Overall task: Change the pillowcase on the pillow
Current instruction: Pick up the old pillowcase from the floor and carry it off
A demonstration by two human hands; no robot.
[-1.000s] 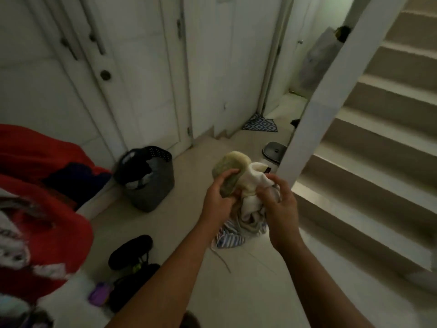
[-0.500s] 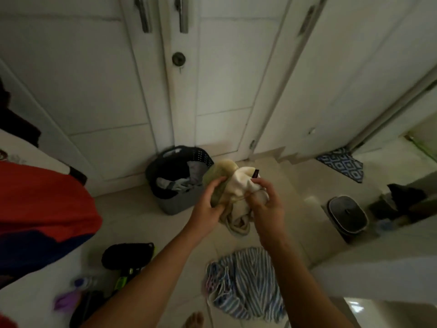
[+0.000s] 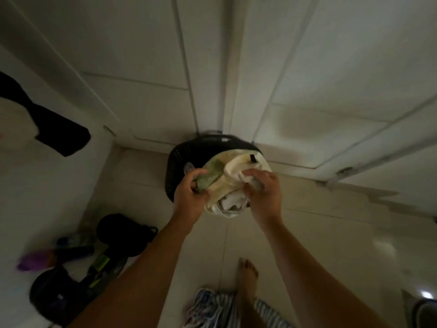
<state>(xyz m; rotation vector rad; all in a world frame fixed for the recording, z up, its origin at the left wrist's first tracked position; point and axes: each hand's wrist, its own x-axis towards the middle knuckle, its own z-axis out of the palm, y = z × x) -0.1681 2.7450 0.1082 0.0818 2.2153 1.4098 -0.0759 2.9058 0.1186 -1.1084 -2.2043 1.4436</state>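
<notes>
A bundled cream and pale green cloth, bunched into a wad, hangs between both hands over a dark perforated laundry basket. My left hand grips its green left side with curled fingers. My right hand pinches the white folds on its right side. White fabric hangs loose under the bundle. No pillow is in view.
White cupboard doors stand right behind the basket. A striped cloth lies on the tiled floor by my bare foot. Dark shoes and bags clutter the floor at the lower left. A dark cloth hangs at the left.
The view has swung left and down toward the basket, which is now directly under the bundle. Both hands keep the same hold on the cloth. The striped cloth is now by my foot.
</notes>
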